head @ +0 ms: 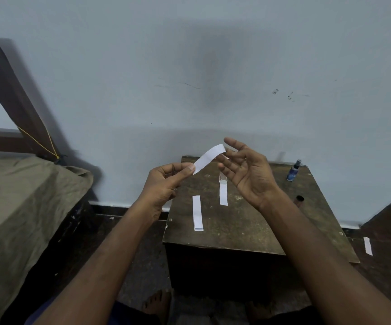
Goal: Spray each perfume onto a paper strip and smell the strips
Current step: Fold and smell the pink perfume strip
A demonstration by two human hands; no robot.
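Note:
My left hand (164,184) pinches the near end of a white paper strip (208,158) held in the air above the small wooden table (248,231). My right hand (246,172) is open, palm toward me, with its fingertips at the strip's far end. Two more paper strips (197,213) (223,193) lie flat on the tabletop. A clear perfume bottle (222,178) lies at the far end of the second strip, partly hidden by my right hand. A blue spray bottle (293,171) stands at the table's far right corner.
A small dark cap (299,198) sits on the table's right side. Another paper strip (368,246) lies on the floor to the right. A cloth-covered bed (25,195) fills the left. A pale wall stands right behind the table. My feet are under the table's near edge.

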